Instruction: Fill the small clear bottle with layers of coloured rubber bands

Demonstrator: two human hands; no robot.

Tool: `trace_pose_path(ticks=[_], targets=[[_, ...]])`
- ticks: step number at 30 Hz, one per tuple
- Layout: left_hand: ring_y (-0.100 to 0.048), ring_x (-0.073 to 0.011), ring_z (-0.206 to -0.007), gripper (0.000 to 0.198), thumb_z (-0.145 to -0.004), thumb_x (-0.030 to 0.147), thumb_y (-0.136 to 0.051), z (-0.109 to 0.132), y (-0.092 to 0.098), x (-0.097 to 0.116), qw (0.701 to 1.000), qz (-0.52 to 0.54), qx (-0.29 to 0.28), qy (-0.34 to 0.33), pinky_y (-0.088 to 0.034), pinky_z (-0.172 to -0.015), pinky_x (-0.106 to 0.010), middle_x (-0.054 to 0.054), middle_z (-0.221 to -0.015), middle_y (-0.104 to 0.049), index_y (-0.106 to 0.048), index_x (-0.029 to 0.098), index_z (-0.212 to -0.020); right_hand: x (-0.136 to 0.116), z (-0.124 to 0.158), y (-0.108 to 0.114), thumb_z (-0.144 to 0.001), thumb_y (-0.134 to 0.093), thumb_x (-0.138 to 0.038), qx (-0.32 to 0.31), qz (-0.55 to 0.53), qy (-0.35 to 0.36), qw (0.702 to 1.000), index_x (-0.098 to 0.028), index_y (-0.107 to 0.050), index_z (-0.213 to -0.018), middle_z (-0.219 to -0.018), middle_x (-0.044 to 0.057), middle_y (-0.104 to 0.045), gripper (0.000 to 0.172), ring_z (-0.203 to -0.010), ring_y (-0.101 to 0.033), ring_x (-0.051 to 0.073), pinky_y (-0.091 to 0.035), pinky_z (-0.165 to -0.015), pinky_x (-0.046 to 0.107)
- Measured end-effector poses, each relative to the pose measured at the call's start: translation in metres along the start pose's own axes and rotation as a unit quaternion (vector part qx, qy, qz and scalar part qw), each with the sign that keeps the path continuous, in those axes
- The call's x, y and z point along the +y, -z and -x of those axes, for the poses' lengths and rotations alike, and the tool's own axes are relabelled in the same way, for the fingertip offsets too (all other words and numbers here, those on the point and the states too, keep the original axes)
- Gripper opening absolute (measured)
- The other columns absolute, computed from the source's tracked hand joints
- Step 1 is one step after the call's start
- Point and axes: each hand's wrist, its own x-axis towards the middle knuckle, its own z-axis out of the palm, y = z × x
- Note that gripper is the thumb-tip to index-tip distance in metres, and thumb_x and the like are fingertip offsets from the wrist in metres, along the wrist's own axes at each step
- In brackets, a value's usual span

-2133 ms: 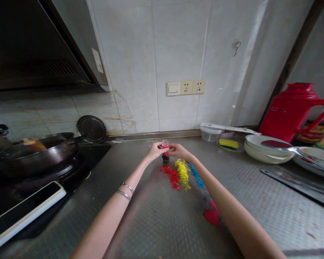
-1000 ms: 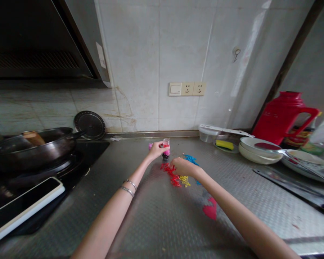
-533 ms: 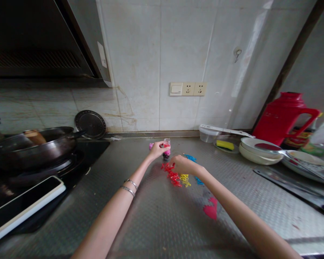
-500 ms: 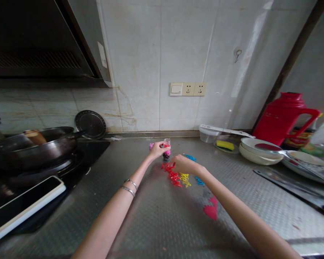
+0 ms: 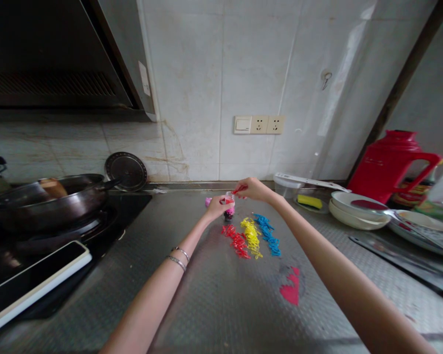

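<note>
My left hand (image 5: pixel 217 206) is wrapped around a small clear jar (image 5: pixel 229 200) standing upright on the counter. Dark, pink and red layers show inside it. Just over the jar's mouth, my right hand (image 5: pixel 253 189) pinches small red rubber bands (image 5: pixel 237 191). Below the jar lie three loose rows of what look like small rubber bands: a red row (image 5: pixel 237 242), a yellow row (image 5: pixel 251 238) and a blue row (image 5: pixel 268 234). A small pink object (image 5: pixel 207 201) sits behind my left hand, partly hidden.
A pink jagged-edged flat piece (image 5: pixel 291 287) lies on the metal counter (image 5: pixel 192 300). To the left are a pan (image 5: pixel 70 201) on the stove and a phone (image 5: pixel 37 285). On the right stand stacked bowls (image 5: pixel 358 216), a yellow sponge (image 5: pixel 309 201) and a red thermos (image 5: pixel 384 167).
My right hand has risen from the red row to the jar's mouth with red bands in its fingers. The yellow and blue rows are now uncovered. My left hand still holds the jar.
</note>
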Motion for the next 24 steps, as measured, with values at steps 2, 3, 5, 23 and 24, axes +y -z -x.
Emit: trace_pose_path(ticks=[2, 3, 5, 23, 24], targets=[[-0.056, -0.0132, -0.068, 0.025, -0.066, 0.028, -0.060, 0.000, 0.000, 0.000, 1.000, 0.010, -0.004, 0.004, -0.041, -0.064, -0.023, -0.004, -0.079, -0.067, -0.067, 0.012, -0.084, -0.001, -0.013, 0.006, -0.066, -0.053, -0.011, -0.012, 0.050, -0.007, 0.999, -0.012, -0.066, -0.077, -0.061, 0.001, -0.064, 0.017, -0.051, -0.054, 0.009, -0.040, -0.049, 0.018], [-0.056, -0.0132, -0.068, 0.026, -0.066, 0.029, -0.060, 0.000, 0.000, -0.001, 1.000, 0.015, -0.007, 0.003, -0.041, -0.064, -0.024, -0.004, -0.080, -0.067, -0.067, 0.012, -0.085, -0.002, -0.018, 0.008, -0.065, -0.054, -0.010, -0.019, 0.084, -0.004, 0.996, -0.012, -0.067, -0.076, -0.061, 0.001, -0.064, 0.017, -0.051, -0.054, 0.009, -0.040, -0.049, 0.018], [-0.056, -0.0133, -0.068, 0.027, -0.067, 0.030, -0.059, 0.000, 0.000, -0.002, 1.000, 0.020, -0.012, 0.001, -0.042, -0.065, -0.024, -0.005, -0.081, -0.067, -0.067, 0.012, -0.085, -0.004, -0.027, 0.008, -0.063, -0.056, -0.009, -0.030, 0.159, 0.011, 0.987, -0.013, -0.068, -0.075, -0.063, 0.002, -0.066, 0.017, -0.055, -0.056, 0.010, -0.039, -0.051, 0.018], [-0.053, -0.0118, -0.063, 0.028, -0.066, 0.031, -0.060, 0.000, -0.001, -0.005, 1.000, 0.026, -0.005, -0.006, -0.039, -0.060, -0.022, -0.004, -0.078, -0.066, -0.066, 0.012, -0.086, -0.014, -0.032, 0.001, -0.064, -0.050, -0.004, -0.060, 0.282, 0.098, 0.952, -0.016, -0.068, -0.089, -0.087, 0.006, -0.068, 0.033, -0.077, -0.059, 0.014, -0.041, -0.064, 0.017], [-0.053, -0.0117, -0.063, 0.027, -0.066, 0.031, -0.060, 0.000, -0.001, -0.005, 1.000, 0.026, -0.004, -0.008, -0.038, -0.060, -0.022, -0.004, -0.078, -0.066, -0.066, 0.012, -0.085, -0.014, -0.029, 0.001, -0.064, -0.051, -0.005, -0.047, 0.268, 0.095, 0.958, -0.015, -0.068, -0.088, -0.085, 0.006, -0.068, 0.032, -0.075, -0.059, 0.013, -0.041, -0.063, 0.017]])
